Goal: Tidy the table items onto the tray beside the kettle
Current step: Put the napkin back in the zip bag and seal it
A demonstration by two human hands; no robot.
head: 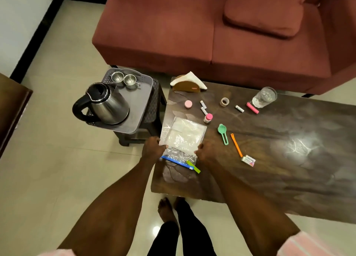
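A clear zip bag (183, 136) with white contents lies flat at the left end of the dark wooden table (269, 159). My left hand (153, 148) pinches its left edge and my right hand (205, 151) grips its right edge, both near the blue zip strip and green clip. The grey tray (140, 105) sits on a dark stool left of the table, holding the steel kettle (105, 104) and two steel cups (124, 78). Loose on the table: a pink-lidded bottle (208, 118), a pink jar (188, 104), a green scoop (223, 133), an orange clip (236, 145), a tape roll (224, 101).
A napkin holder (187, 83) stands at the table's far left corner. A glass (264, 97) with a pink bar (252, 107) beside it sits further right, and a small packet (248, 160) lies near the orange clip. A red sofa (212, 24) runs behind the table.
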